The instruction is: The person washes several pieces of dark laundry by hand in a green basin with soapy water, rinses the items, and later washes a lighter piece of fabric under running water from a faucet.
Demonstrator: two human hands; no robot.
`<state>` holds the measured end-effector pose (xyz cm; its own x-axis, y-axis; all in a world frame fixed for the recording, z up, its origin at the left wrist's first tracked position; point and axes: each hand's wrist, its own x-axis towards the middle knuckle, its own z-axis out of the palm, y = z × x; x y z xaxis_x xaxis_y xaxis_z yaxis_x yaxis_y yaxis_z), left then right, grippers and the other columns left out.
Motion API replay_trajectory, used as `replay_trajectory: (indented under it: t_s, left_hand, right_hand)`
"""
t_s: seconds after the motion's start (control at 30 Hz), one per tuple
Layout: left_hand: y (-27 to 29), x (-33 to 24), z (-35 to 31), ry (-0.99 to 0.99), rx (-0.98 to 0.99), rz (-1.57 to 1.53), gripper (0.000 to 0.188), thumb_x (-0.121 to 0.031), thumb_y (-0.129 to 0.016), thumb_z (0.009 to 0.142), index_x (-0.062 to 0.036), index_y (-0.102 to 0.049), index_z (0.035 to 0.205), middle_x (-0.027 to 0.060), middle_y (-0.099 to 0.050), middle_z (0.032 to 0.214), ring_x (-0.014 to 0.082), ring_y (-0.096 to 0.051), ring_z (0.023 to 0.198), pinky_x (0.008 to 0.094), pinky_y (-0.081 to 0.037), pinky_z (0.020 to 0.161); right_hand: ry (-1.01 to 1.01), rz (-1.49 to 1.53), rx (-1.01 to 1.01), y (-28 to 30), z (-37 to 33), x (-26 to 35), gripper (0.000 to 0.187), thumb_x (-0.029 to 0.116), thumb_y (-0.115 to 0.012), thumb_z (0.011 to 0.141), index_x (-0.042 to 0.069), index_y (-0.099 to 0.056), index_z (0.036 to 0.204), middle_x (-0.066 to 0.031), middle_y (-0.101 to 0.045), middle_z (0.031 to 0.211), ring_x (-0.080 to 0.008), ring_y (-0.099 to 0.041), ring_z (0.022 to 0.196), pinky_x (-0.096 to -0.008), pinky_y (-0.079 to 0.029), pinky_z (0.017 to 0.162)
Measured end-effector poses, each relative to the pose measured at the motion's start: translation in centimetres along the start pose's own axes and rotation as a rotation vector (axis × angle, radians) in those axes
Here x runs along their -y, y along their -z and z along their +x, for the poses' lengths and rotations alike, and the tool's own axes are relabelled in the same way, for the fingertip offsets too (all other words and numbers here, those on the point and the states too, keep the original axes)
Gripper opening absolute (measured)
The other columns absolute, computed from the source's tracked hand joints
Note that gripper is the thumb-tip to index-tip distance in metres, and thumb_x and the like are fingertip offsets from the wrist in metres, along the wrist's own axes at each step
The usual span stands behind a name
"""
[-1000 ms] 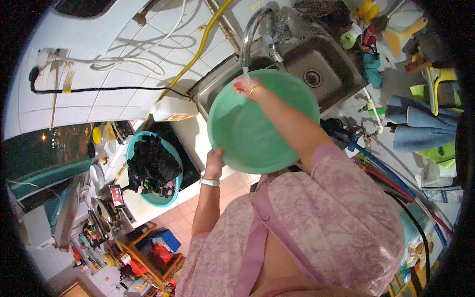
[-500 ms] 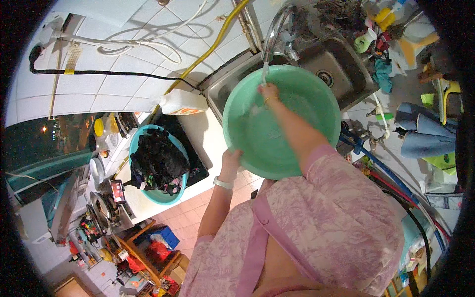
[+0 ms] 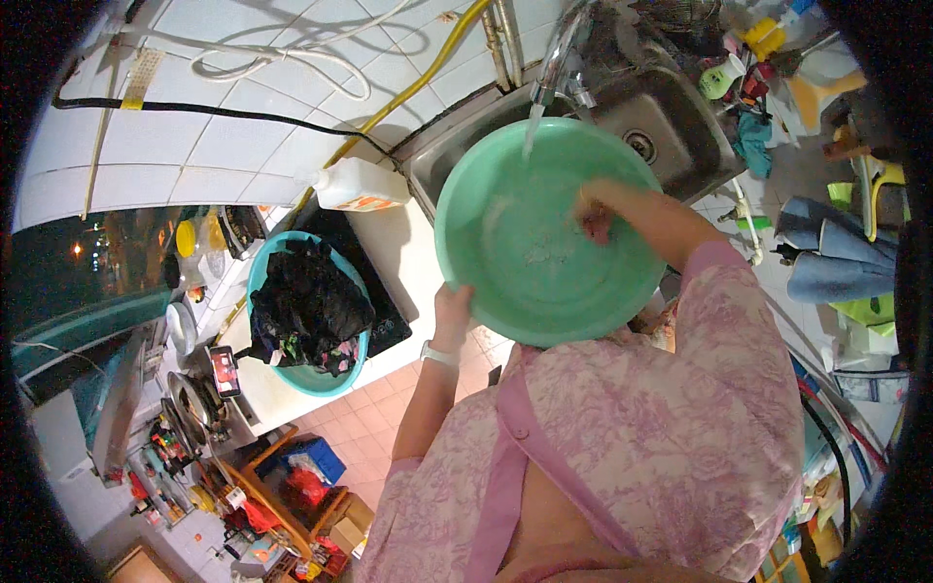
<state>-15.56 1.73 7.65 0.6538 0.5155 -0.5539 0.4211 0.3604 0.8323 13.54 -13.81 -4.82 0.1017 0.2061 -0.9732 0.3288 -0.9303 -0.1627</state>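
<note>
A large round green basin [image 3: 525, 301] rests over the metal sink, with a little water in its bottom. My left hand [image 3: 453, 313] grips its near-left rim, the thumb showing on top and the fingers hidden. Over the right part of the basin's inside is my right hand [image 3: 595, 212], smeared by motion; its fingers cannot be read clearly. From the chrome faucet [image 3: 556, 70] a stream of water falls into the far side of the basin.
The double sink's right bowl [image 3: 671, 126] shows past the basin. On the left counter stand a white jug [image 3: 360, 185] and a light blue tub [image 3: 321, 381] heaped with dark clothes [image 3: 309, 306]. A phone [image 3: 224, 371] leans near the tub. Brushes and bottles crowd the far right.
My right hand has moved from under the water stream to the right, over the basin's inside. My left hand stays at the rim. The faucet's stream now falls free into the basin.
</note>
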Motion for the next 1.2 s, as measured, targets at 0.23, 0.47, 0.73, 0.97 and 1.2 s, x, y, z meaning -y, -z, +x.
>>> replay_trajectory:
  t_s: [0.23,0.47,0.73,0.97,1.2]
  left_hand:
    - [-0.7,-0.6,0.3,0.005,-0.017,0.146,0.023,-0.013,-0.047,0.074,0.0028,-0.050,0.091,0.0040,-0.053,0.071,0.0098,-0.046,0.056,0.0219,-0.036,0.045]
    - [0.7,0.3,0.9,-0.106,-0.068,0.171,0.021,-0.011,-0.047,0.073,0.0036,-0.051,0.088,0.0034,-0.052,0.068,0.0090,-0.044,0.053,0.0216,-0.035,0.045]
    - [0.2,0.2,0.4,-0.066,-0.052,0.058,0.027,-0.011,-0.047,0.073,0.0069,-0.050,0.093,0.0079,-0.055,0.076,0.0147,-0.051,0.063,0.0262,-0.041,0.055]
    - [0.2,-1.1,-0.1,-0.032,-0.029,0.143,0.028,-0.012,-0.048,0.072,0.0069,-0.050,0.092,0.0071,-0.055,0.077,0.0136,-0.050,0.064,0.0253,-0.041,0.057]
    - [0.5,-1.4,0.0,0.021,-0.082,0.112,0.027,-0.012,-0.049,0.071,0.0060,-0.051,0.091,0.0073,-0.055,0.078,0.0136,-0.050,0.065,0.0248,-0.041,0.058]
  right_hand:
    - [0.288,-0.058,-0.871,1.8,5.5,8.5,0.027,0.025,-0.049,0.072,0.003,-0.059,0.083,-0.0168,-0.057,0.086,-0.0305,-0.056,0.073,-0.0388,-0.044,0.063]
    - [0.669,-0.171,-0.234,-10.6,-3.8,14.8,0.026,0.025,-0.046,0.073,0.005,-0.059,0.081,-0.0154,-0.058,0.076,-0.0298,-0.055,0.068,-0.0393,-0.043,0.062]
    - [0.079,-0.278,-0.106,-0.3,-2.3,-1.2,0.024,0.021,-0.044,0.073,0.004,-0.059,0.082,-0.0145,-0.058,0.080,-0.0289,-0.056,0.070,-0.0378,-0.044,0.063]
    - [0.325,-0.084,-0.793,-0.7,3.0,12.1,0.024,0.019,-0.044,0.074,0.004,-0.059,0.084,-0.0144,-0.059,0.086,-0.0289,-0.058,0.075,-0.0364,-0.046,0.066]
    - [0.762,-0.552,0.017,-12.5,-1.3,12.1,0.028,0.025,-0.050,0.072,0.002,-0.057,0.085,-0.0153,-0.058,0.081,-0.0296,-0.056,0.075,-0.0389,-0.044,0.067]
